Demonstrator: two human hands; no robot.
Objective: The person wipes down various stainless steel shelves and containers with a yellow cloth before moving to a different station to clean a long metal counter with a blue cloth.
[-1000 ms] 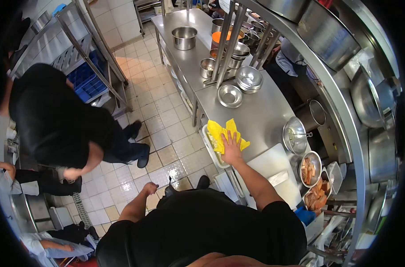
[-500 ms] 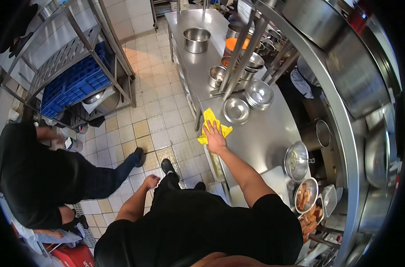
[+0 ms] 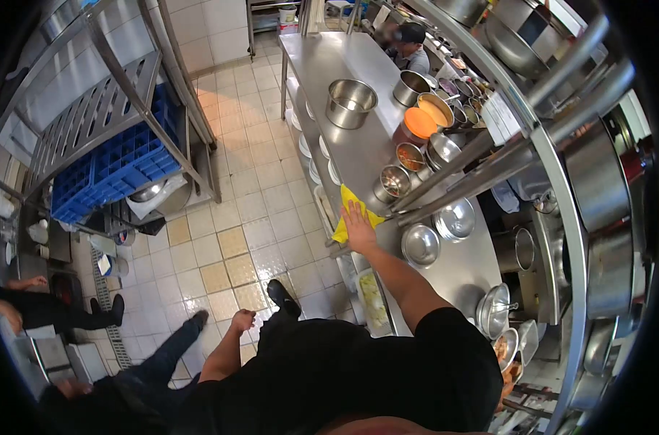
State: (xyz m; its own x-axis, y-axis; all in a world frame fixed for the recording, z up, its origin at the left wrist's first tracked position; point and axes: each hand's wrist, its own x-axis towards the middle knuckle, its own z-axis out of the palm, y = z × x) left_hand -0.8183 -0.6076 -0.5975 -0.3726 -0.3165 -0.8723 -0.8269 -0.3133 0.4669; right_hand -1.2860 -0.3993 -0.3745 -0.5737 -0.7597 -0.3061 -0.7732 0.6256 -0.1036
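Note:
My right hand [image 3: 358,227] holds a bright yellow cloth [image 3: 349,196] against the edge of the steel counter [image 3: 311,61], its fingers stretched over the fabric. Part of the cloth hangs over the edge toward the aisle. Beside that hand, two steel bowls [image 3: 421,245] sit to the right, one of them a stack [image 3: 454,219]. Small steel pots, one a round pot [image 3: 395,181], stand just beyond it. Down at my left side, my left hand [image 3: 244,319] has its fingers curled in, with nothing visible in them.
A large steel pot [image 3: 351,103] and an orange-lidded container [image 3: 420,123] stand farther along the counter. Metal posts [image 3: 445,174] rise near my right hand. Left of the aisle is a rack with blue crates [image 3: 119,156]. Another person's leg [image 3: 173,344] is close on my left.
I have moved forward along the counter, and my right hand has carried the cloth farther along its edge. The nearby person on the left now appears behind me; another person shows beyond the counter.

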